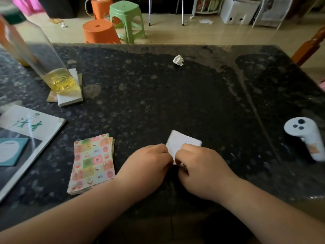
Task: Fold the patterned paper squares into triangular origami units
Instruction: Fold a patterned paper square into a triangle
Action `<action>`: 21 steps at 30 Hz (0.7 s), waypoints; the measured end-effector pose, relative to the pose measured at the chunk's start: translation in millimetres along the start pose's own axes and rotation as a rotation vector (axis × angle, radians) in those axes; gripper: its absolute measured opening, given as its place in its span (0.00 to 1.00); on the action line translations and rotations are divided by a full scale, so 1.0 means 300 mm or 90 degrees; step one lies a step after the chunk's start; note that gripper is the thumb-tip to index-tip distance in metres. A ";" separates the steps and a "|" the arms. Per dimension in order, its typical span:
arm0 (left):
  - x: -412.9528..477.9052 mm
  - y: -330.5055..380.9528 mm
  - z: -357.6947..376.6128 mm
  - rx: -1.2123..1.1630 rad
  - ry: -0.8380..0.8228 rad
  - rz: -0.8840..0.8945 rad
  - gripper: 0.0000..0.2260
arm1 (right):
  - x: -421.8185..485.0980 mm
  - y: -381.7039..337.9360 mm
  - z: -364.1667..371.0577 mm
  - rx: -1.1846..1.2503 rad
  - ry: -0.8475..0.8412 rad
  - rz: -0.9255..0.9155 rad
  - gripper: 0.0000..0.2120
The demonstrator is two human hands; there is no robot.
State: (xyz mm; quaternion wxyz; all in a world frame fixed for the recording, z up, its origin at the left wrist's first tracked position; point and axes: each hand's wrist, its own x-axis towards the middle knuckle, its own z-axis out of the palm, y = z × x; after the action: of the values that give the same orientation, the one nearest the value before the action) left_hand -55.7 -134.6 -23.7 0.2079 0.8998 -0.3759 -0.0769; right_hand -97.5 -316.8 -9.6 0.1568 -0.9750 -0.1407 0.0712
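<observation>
White side up, that's the paper square [183,140] I'm working on. It shows plain white, no pattern visible from here, with its far corners lying flat on the dark speckled table [158,88]. The near edge is tucked in between my two hands. My left hand [149,162] has its fingers curled and pinches the left part of that near edge. My right hand [200,166] is curled too and pinches the right part, so the knuckles of both nearly meet over the paper. The sheet reaches away from my fingertips, towards the middle of the table.

Just left of my left wrist sits the stack of patterned paper [92,162], chequered in pink, green, yellow and blue, edges slightly fanned.

Far left, a clear bottle [35,50] stands on a white pad [70,100], with only a shallow layer of yellow liquid [61,82] at its bottom. A white controller [304,136] lies well off to my right.
</observation>
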 end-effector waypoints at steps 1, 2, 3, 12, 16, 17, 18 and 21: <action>-0.001 -0.019 0.007 0.010 0.016 -0.005 0.07 | 0.000 0.009 0.009 0.016 0.010 -0.015 0.05; -0.005 -0.038 0.010 0.010 0.042 -0.014 0.07 | 0.001 0.022 0.017 0.036 0.021 -0.021 0.05; -0.011 -0.052 0.012 0.001 0.059 -0.034 0.06 | 0.003 0.036 0.025 0.058 0.024 -0.018 0.05; -0.044 -0.075 0.009 -0.031 0.047 -0.158 0.11 | 0.027 0.109 0.055 0.295 -0.006 0.061 0.04; -0.037 -0.074 0.002 -0.084 0.039 -0.204 0.11 | 0.041 0.092 0.028 0.361 0.015 0.164 0.04; -0.034 -0.072 0.000 -0.093 0.035 -0.217 0.11 | 0.044 0.091 0.026 0.389 0.025 0.200 0.09; -0.031 -0.070 -0.001 -0.098 0.031 -0.227 0.11 | 0.047 0.091 0.025 0.415 0.036 0.230 0.13; -0.023 -0.059 -0.007 -0.106 0.019 -0.251 0.10 | 0.061 0.084 0.017 0.447 0.064 0.290 0.14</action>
State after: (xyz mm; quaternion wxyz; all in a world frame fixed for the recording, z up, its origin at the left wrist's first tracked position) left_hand -48.5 -118.0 -29.5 0.2684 0.9366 -0.1817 -0.1334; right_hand -74.7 -332.9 -24.3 0.4661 -0.8710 0.1188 0.1000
